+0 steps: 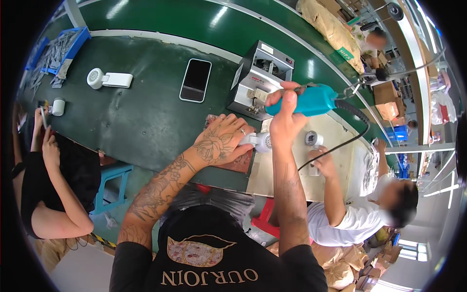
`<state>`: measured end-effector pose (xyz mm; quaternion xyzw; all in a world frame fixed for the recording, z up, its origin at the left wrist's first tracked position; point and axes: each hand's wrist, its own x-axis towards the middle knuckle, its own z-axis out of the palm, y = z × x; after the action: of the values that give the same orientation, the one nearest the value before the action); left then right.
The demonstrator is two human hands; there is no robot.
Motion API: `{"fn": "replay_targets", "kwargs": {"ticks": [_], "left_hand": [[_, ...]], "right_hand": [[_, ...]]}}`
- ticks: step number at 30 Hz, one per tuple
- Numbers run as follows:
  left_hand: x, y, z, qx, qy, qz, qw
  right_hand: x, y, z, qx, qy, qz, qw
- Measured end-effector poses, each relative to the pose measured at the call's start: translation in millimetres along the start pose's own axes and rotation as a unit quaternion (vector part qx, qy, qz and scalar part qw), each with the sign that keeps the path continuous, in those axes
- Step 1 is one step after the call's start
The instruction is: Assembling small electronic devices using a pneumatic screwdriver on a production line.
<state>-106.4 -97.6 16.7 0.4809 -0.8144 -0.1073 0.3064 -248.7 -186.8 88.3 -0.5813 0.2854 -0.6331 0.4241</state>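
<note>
Left hand (221,138) is grasping a white, round-headed plastic device (264,142) by a flat reddish mat (238,163) — likely steadying it. Right hand (287,114) is clenching a teal, barrel-shaped power tool (315,100). Beyond, a silver-black metal machine (262,75) is standing within reach.

We have a dark green bench (141,126) before us, its top lightly scuffed, with a pale strip (160,36) along the far edge. Near its left end we see a blue bin (80,43) heaped with grey strips (59,51), a few loose beside it. Further right, well apart, lie a white handheld fan (114,79) and a phone (196,80), dark screen up. A metal machine (248,87) stands at the far right corner; nearer us is a reddish mat (241,164). A cream surface (267,180) adjoins on our right.
</note>
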Motion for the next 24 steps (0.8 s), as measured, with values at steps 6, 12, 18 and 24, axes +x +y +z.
{"fn": "replay_targets", "kwargs": {"ticks": [6,12,18,24], "left_hand": [[5.7,2.6,-1.4,-0.034,-0.033,-0.006,0.999],[0.7,-1.7,0.8,-0.023,-0.020,-0.023,0.999],[4.9,0.7,-6.0,-0.035,-0.036,-0.019,0.999],[3.2,1.7,1.5,-0.022,0.009,-0.006,1.000]], "right_hand": [[4.1,27.0,-0.7,0.011,-0.005,-0.040,0.999],[-16.8,13.5,2.7,0.011,0.020,-0.004,1.000],[7.6,8.5,6.6,-0.049,-0.016,-0.040,0.998],[5.4,24.3,2.1,-0.022,-0.006,-0.040,0.999]]}}
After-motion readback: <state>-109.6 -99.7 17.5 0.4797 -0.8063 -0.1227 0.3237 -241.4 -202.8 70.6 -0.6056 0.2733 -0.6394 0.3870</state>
